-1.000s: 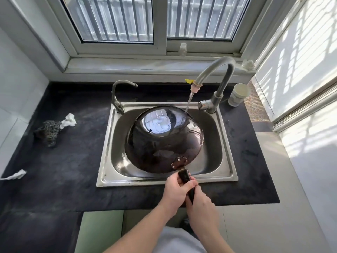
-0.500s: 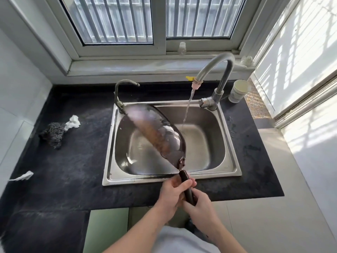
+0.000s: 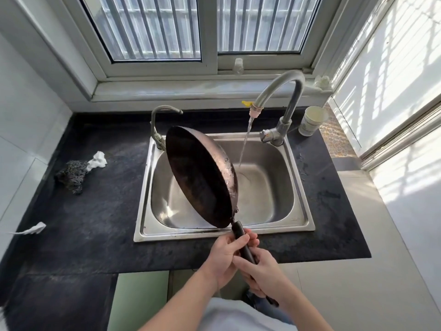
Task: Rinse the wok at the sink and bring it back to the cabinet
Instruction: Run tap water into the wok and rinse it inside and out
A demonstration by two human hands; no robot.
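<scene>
The wok (image 3: 200, 177) hangs tipped up on edge over the left half of the sink (image 3: 181, 233), its dark inside turned left and towards me and its wet outer wall facing right. I can't tell whether its low edge touches the basin. Its long dark handle (image 3: 238, 231) runs back over the near rim of the sink to my hands. My left hand (image 3: 226, 253) is wrapped round the handle close to the rivets, and my right hand (image 3: 265, 273) grips it further back, towards the butt.

I judge this pan to be stiff and fairly heavy, with all its weight far out from the grip, so it will want to twist and drop at the bowl end. It looks wet, so probably slippery too. I would hold only the handle, one hand well forward to carry the load and the other behind to steer the roll.

The tall tap (image 3: 286, 91) at the far right is running. Its stream (image 3: 244, 144) falls just beside the wok's right edge onto the basin floor. A smaller tap (image 3: 159, 125) stands at the far left corner, close behind the pan's far edge. A paper cup (image 3: 310, 120) sits at the far right of the dark worktop (image 3: 95, 223), and a steel scourer (image 3: 71, 174) lies well off to the left.
</scene>
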